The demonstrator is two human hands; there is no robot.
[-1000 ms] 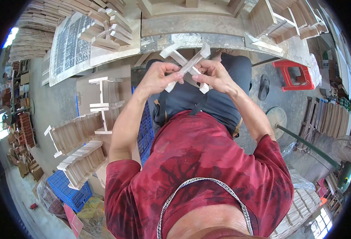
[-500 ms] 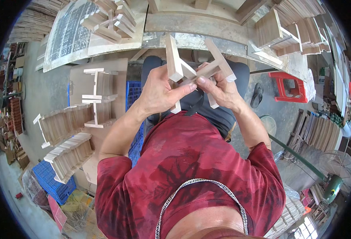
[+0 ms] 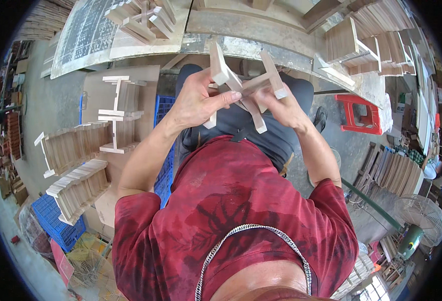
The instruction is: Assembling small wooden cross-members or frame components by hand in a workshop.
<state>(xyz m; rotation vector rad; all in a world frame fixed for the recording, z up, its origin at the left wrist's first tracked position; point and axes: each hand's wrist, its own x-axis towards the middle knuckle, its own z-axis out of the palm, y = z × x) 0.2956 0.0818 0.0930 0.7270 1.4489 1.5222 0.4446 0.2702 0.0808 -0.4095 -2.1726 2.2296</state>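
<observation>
Over my lap I hold a pale wooden frame (image 3: 272,78) made of crossed bars with short square legs at their ends. Closed on its left side is my left hand (image 3: 197,102), its thumb stretched along a bar toward the crossing. My right hand (image 3: 285,108) grips the right side, with its fingertips slightly blurred and partly hidden behind the wood. One leg pair tilts up toward the workbench (image 3: 236,37), while the lower ends point at my shirt. How the bars join at the crossing is hard to make out.
Similar wooden frames (image 3: 151,22) pile up on the bench's left. Stacked wooden pieces (image 3: 344,37) stand at its right, more rows of them (image 3: 75,145) on the left. A red plastic stool (image 3: 339,113), a green fan (image 3: 411,238) and a blue crate (image 3: 55,220) are around me.
The wooden frame has turned and tilted in my hands, its lower legs shifting left. My right thumb has moved off the crossing toward the right bar. Both hands stay on the frame.
</observation>
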